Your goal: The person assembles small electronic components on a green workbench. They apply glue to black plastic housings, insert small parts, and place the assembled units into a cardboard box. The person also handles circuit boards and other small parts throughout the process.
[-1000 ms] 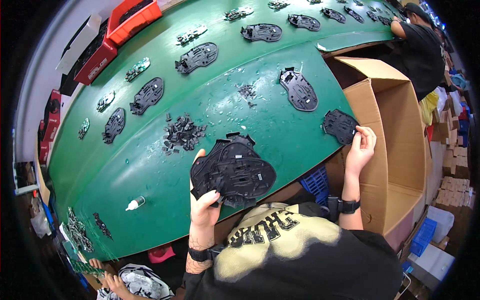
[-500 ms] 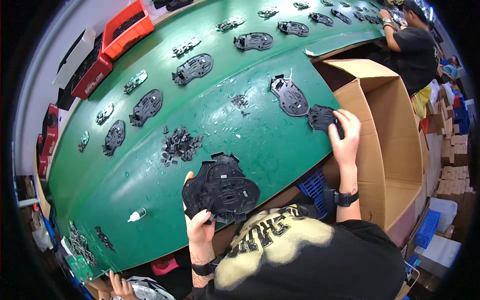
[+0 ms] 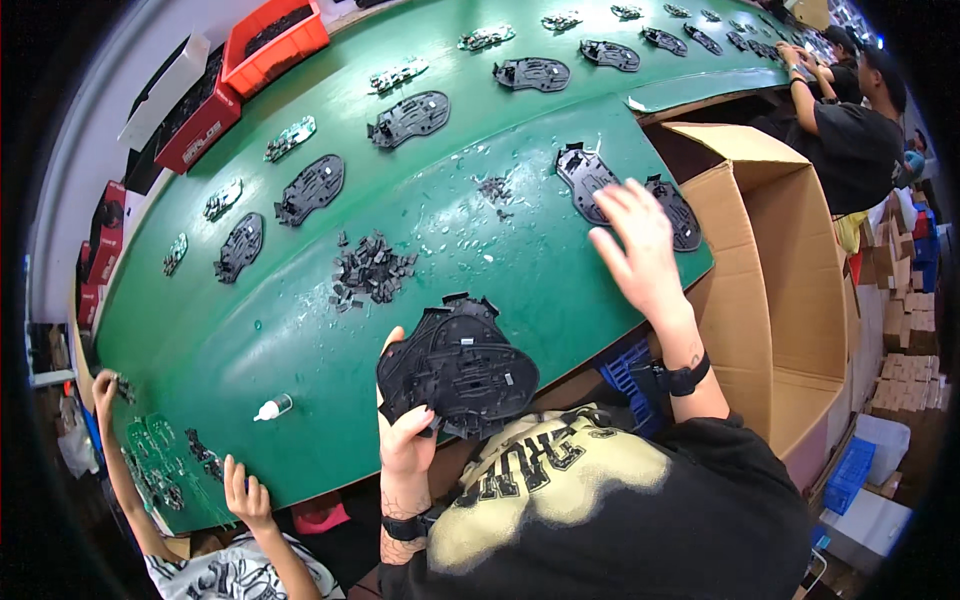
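Note:
My left hand (image 3: 405,442) grips a stack of black plastic shells (image 3: 465,375), rounded like computer-mouse bases, above the near edge of the green table. The thumb presses on the top of the stack and the other fingers are mostly behind it. At the right, my right hand (image 3: 645,255) is held with its fingers stretched out over a black shell (image 3: 580,172). Whether the fingertips touch that shell, I cannot tell. Beside the wrist lies another black shell (image 3: 682,220), partly hidden by the hand, near the table's right edge.
Small black pieces (image 3: 370,270) lie heaped mid-table, near a small white bottle (image 3: 273,407). Shells and circuit boards (image 3: 290,138) line the far side of the green table (image 3: 330,350). An open cardboard box (image 3: 735,290) adjoins at right. A co-worker's hand (image 3: 248,492) rests at lower left.
My right hand has let go of the shell at the table's right edge and moved left over the neighbouring one. My left hand still holds the stack. A co-worker's arm now reaches in at lower left.

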`<state>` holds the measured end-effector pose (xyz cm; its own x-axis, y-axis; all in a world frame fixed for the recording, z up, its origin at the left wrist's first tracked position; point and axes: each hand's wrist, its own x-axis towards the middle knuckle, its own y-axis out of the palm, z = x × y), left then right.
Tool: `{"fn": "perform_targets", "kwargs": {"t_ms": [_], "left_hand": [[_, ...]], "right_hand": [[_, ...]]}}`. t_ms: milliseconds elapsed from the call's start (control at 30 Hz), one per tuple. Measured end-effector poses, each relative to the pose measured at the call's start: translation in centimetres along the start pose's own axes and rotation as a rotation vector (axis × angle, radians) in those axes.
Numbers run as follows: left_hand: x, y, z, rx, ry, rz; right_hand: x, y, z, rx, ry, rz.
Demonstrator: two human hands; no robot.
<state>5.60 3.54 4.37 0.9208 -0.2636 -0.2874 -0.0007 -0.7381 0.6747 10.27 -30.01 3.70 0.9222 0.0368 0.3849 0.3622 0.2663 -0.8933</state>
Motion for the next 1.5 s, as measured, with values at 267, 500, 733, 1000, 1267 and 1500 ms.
{"fn": "perform_targets", "kwargs": {"t_ms": [267,500,733,1000,1267,1500], "left_hand": [[-1.0,-0.7,-0.9,0.034,0.008,-0.065],[0.5,1.1,-0.4,0.133,-0.058,0.096],[0.2,-0.6,-0.4,0.078,-0.059,0.074],[-0.3,-1.4,-0.8,0.043,0.010,-0.013],[-1.2,-0.6,-1.8,0.196,-0.077,0.084],[-3.6,-3.8,-2.7,0.218,0.056,-0.154]], "right_hand": [[-2.5,-3.6,4.4,0.134,0.059,0.044],[-0.3,-5.3,11.4,0.938,0.085,0.494],[-3.0,-2.9,8.6,1.256,0.563,0.003],[-4.5,-0.4,5.7,0.011,0.180,-0.231],[0.1,-3.1,13.3,0.837,-0.151,0.453],[-1.8,-1.8,12.5,1.337,0.562,0.579]]}}
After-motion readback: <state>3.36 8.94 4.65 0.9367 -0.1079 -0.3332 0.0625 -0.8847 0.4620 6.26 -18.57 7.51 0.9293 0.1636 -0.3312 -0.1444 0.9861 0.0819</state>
